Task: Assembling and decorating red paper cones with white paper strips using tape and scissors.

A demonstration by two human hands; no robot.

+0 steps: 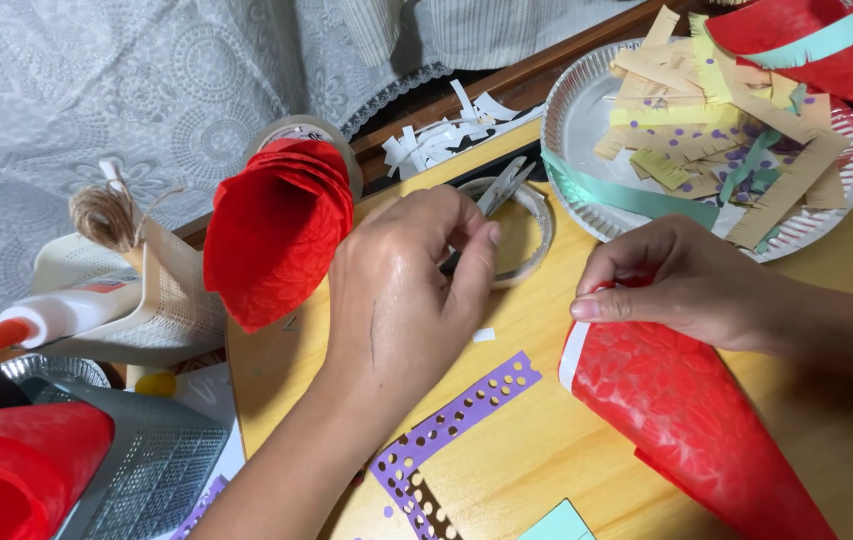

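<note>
Tape is the hinge of this moment: the left hand (pixel 406 290) rests over a roll of clear tape (pixel 521 235) lying flat on the wooden table (pixel 546 430); its thumb and forefinger are pinched together at the roll's near rim, apparently on the tape's free end, though the strip itself is too thin to make out; a pair of scissors (pixel 503 187) lies across the far side of the roll, just beyond the fingertips. The right hand (pixel 676 280) is to the right of the roll, near but apart from it; its grip is clenched on the wide end of a red paper cone (pixel 686 420), fingers curled over the white-edged rim; the cone's long axis runs from that rim away toward the lower right, its point out of view past the bottom edge. So the cone's open end faces the left hand, and the roll lies between the two hands, nearer the left; the seam at the rim is the part closest to the tape.

Around them: a stack of nested red cones (pixel 281 230) lies just left of the left hand; a purple punched paper strip (pixel 456 420) lies on the table below the left wrist; a paper plate (pixel 576 130) of fringed paper strips sits beyond the right hand; a glue bottle (pixel 56 315) with an orange tip lies far left.
</note>
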